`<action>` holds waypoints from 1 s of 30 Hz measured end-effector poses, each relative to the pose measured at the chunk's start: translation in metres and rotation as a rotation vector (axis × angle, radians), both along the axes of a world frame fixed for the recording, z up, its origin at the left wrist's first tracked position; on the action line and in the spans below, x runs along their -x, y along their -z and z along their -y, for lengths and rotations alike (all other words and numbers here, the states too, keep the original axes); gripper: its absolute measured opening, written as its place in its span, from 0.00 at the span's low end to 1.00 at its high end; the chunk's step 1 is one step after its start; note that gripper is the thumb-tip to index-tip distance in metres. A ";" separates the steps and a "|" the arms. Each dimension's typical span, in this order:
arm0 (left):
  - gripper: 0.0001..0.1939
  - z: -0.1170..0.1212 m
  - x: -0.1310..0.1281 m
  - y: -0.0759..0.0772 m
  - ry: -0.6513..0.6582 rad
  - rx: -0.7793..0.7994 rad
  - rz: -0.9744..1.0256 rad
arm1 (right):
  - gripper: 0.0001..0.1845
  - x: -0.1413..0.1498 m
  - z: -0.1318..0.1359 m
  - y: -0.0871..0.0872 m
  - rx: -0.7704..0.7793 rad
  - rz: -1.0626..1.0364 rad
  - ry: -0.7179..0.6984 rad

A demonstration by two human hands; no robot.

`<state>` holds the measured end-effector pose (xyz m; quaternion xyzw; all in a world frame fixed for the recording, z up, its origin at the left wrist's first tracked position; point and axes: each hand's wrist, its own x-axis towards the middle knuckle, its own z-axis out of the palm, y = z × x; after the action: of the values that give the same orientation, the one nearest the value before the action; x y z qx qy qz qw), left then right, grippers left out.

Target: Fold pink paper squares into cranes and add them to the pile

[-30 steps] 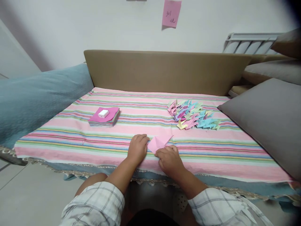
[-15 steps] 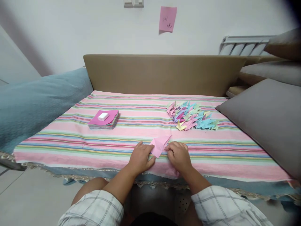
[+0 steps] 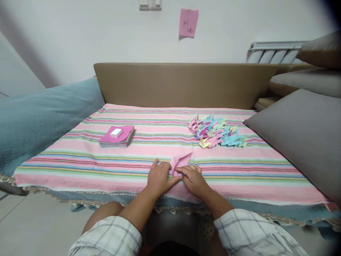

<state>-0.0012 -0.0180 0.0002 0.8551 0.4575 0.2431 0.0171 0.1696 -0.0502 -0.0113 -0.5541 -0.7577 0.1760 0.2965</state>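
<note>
A pink sheet of origami paper (image 3: 181, 160), partly folded, lies on the striped cloth between my hands. My left hand (image 3: 160, 179) grips its left edge, with the thumb stretched along the near corner. From the right, my right hand (image 3: 194, 180) pinches the paper's near part, its fingertips close to the left thumb. One long point of the paper sticks out toward the far right. The fingers cover the near folds. Beyond my right hand sits a cluster of folded paper cranes (image 3: 217, 131) in pink, blue, green, yellow and purple.
A stack of coloured paper (image 3: 117, 142) stands at the left with a small white block (image 3: 116, 133) on top. Grey cushions (image 3: 298, 138) pile up on the right, and a blue-covered armrest (image 3: 53, 113) borders the left. Behind rises a brown backrest (image 3: 176, 85).
My right hand has moved left over the paper and now pinches its near part. The left thumb has stretched toward it, and the paper's right side has lifted into a fold.
</note>
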 end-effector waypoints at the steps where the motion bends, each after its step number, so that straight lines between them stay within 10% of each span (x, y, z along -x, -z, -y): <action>1: 0.16 0.000 0.000 -0.001 -0.011 0.007 0.008 | 0.23 -0.001 0.000 0.000 0.000 -0.002 -0.006; 10: 0.11 -0.003 -0.002 -0.005 -0.040 0.057 -0.001 | 0.16 -0.018 -0.022 0.002 -0.206 -0.405 0.388; 15: 0.11 -0.003 0.000 -0.005 -0.035 0.069 -0.004 | 0.34 -0.020 -0.047 0.008 0.014 -0.739 0.155; 24: 0.10 -0.003 0.001 -0.005 -0.026 0.096 -0.008 | 0.07 -0.012 -0.048 0.001 0.116 -0.712 -0.043; 30: 0.09 -0.002 0.001 -0.007 -0.020 0.115 -0.003 | 0.14 -0.012 -0.043 0.007 0.055 -0.560 -0.153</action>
<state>-0.0023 -0.0159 0.0076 0.8485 0.4794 0.2153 0.0629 0.1813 -0.0076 -0.0184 -0.4331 -0.6808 0.3646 0.4648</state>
